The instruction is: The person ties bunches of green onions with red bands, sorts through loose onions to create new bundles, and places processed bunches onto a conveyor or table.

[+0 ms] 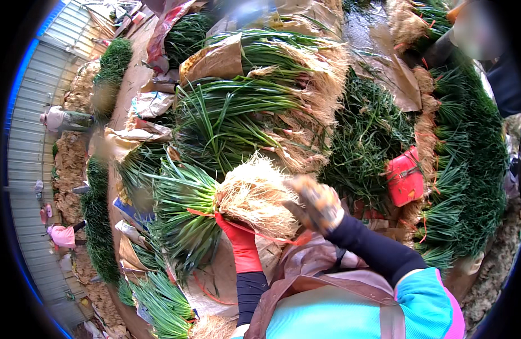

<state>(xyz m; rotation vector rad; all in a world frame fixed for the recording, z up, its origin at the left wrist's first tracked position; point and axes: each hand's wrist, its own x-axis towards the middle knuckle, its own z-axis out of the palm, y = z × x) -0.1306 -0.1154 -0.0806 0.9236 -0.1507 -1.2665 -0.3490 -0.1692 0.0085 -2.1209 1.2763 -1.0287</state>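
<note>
A bunch of scallions with long pale roots [257, 195] and green leaves [184, 198] lies sideways, leaves to the left. My left hand [238, 243], in a red glove, grips it from below near the base of the roots; its fingers are mostly hidden behind the bunch. An orange-red tie [198, 212] shows at the stems, and a loose strip of the same colour [272, 238] trails under the roots. At the right side of the roots is my right hand [320, 204], in a soiled patterned glove, slightly blurred, with thumb and fingers apart and nothing visible between them.
Beyond the bunch lie heaps of loose scallions [238, 101]. Right of these are a pile of loose leaves [365, 135], a red container [405, 178] and a long row of tied bunches [464, 164]. Another person [475, 31] is at upper right; others [63, 234] work at far left.
</note>
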